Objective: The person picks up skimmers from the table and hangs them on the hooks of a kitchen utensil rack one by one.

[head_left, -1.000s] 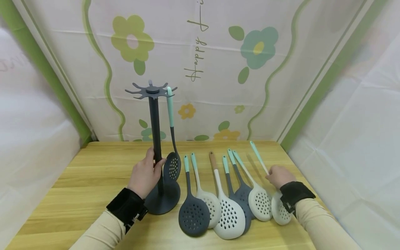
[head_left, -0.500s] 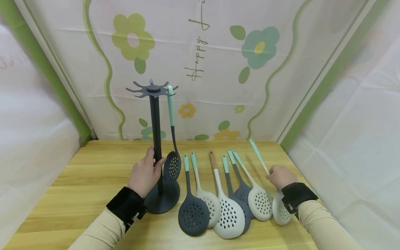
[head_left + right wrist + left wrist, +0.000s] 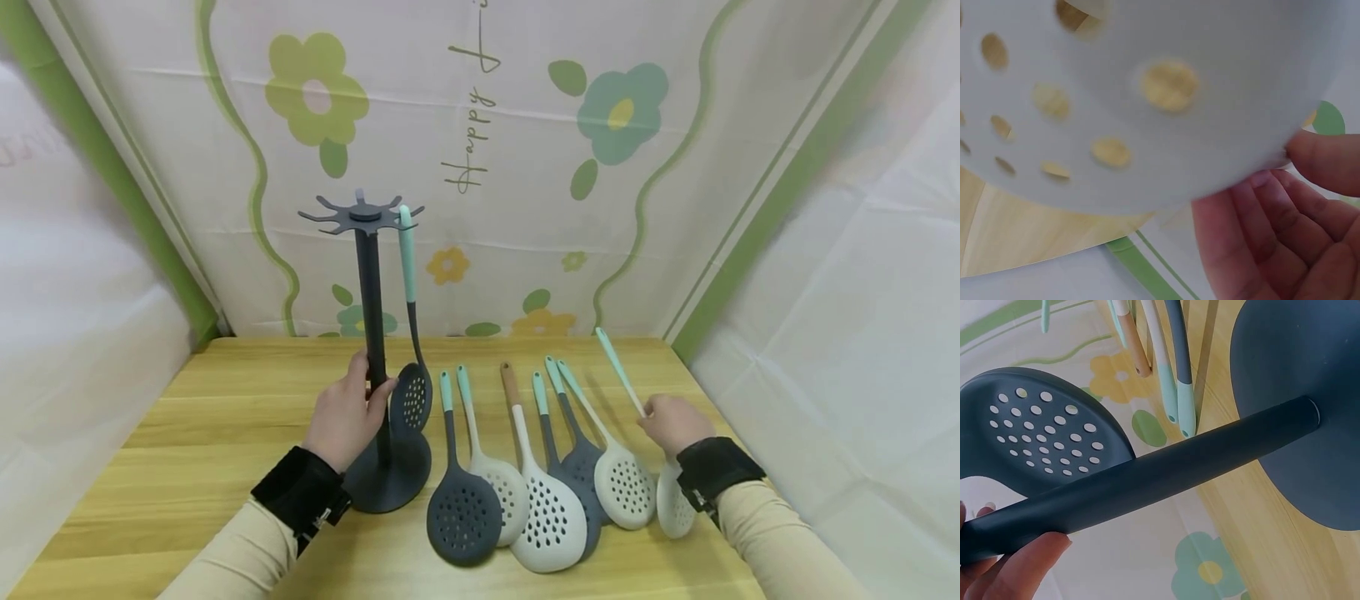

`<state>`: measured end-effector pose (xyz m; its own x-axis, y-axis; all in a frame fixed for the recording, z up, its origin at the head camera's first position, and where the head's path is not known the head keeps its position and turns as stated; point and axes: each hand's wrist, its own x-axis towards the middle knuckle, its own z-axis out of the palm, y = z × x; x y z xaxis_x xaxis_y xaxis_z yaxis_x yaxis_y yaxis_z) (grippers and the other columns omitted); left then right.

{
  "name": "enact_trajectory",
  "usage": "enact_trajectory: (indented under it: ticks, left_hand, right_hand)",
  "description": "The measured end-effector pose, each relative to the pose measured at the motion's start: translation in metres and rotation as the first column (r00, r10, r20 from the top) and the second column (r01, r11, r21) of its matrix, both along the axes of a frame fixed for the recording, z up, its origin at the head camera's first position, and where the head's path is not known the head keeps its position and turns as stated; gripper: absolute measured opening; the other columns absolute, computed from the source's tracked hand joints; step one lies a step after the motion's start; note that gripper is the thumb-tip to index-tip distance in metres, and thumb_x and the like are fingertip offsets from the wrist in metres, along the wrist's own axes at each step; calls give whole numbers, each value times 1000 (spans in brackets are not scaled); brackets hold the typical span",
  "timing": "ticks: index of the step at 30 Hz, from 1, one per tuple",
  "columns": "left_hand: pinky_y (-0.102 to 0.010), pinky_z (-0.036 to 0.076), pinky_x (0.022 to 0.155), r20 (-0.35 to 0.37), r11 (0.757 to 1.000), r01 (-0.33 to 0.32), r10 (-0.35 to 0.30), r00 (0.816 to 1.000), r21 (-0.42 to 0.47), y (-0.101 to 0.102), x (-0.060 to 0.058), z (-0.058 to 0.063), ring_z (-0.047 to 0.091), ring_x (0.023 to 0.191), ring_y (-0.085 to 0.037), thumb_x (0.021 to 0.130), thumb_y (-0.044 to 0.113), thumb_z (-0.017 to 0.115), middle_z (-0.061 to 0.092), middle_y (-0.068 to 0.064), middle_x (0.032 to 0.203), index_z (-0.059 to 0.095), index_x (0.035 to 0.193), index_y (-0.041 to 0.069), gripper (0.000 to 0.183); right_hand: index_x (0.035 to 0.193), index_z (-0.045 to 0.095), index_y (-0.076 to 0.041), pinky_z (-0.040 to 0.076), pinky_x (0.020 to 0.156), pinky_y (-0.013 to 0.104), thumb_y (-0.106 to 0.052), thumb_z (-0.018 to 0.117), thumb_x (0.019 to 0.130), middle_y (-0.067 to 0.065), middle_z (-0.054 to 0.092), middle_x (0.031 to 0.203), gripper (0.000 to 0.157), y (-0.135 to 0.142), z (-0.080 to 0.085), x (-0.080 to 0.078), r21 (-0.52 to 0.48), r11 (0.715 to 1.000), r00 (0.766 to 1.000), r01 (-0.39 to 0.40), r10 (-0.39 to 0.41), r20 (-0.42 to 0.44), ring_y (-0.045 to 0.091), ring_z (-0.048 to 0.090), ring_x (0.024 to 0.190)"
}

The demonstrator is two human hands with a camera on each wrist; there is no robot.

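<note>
In the head view my left hand (image 3: 345, 421) grips the post of a dark utensil stand (image 3: 371, 292), which stands upright on its round base. One dark skimmer (image 3: 412, 398) with a mint handle hangs from the hooked top, just right of the post. The left wrist view shows my fingers round the post (image 3: 1166, 472) and the perforated head (image 3: 1047, 431) behind it. Far to the right, my right hand (image 3: 675, 423) pinches a white skimmer (image 3: 677, 504) by its stem, mint handle pointing away. Its holed head (image 3: 1235, 75) fills much of the right wrist view, partly hiding my fingertips.
Between my hands several slotted utensils lie side by side on the wooden table (image 3: 225, 433): a dark skimmer (image 3: 465, 517), a white turner with a brown handle (image 3: 551, 521) and a white skimmer (image 3: 624, 487) among them. A flowered cloth (image 3: 510, 208) hangs behind the table.
The far end of the handle of the skimmer in my right hand has risen slightly, and its head has turned a little. My left hand still grips the post in the same place.
</note>
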<state>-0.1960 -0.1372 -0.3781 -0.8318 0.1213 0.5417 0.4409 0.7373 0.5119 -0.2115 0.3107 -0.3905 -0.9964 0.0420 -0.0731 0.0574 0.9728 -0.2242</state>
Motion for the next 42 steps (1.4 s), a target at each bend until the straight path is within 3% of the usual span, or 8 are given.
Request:
enact_trajectory:
  ticks: [8,16,26,34,42]
  left_hand:
    - [-47,59,63,3,1000,18,-18,1000,-3,-2,-1,1,72,81,-39,95,9,66,68,-19,86,47,113,-2,29]
    - [-39,55,54,13,1000,19,-19,1000,-10,-1,-1,3,68,70,-31,96,8,65,68,-18,86,48,115,-2,28]
    - [-53,59,78,151,994,87,-96,984,60,-6,1,7,69,101,-43,100,10,59,68,-21,106,48,121,-1,26]
    - [-51,58,84,203,986,142,-157,967,90,-11,1,8,67,109,-42,101,6,55,67,-20,122,50,128,-1,29]
    - [-51,58,82,191,981,150,-172,966,123,-12,-1,8,68,107,-42,99,5,58,70,-20,113,53,124,-2,26]
  right_hand:
    - [100,68,6,48,58,38,-16,67,90,19,70,89,23,-2,3,2,6,999,998,-38,39,-39,23,61,68]
    - [101,68,4,47,56,35,-16,66,91,18,71,89,22,-9,8,3,1,998,997,-58,57,-53,21,60,66]
    - [103,68,4,49,56,36,-15,67,91,18,72,88,22,-15,15,7,0,997,993,-81,81,-87,23,64,67]
    - [104,67,5,47,54,35,-14,66,92,18,72,88,23,-20,16,6,5,997,993,-82,82,-88,22,63,66]
    - [106,68,5,50,56,37,-15,66,92,17,72,89,25,-23,17,5,12,996,992,-87,88,-94,23,65,69]
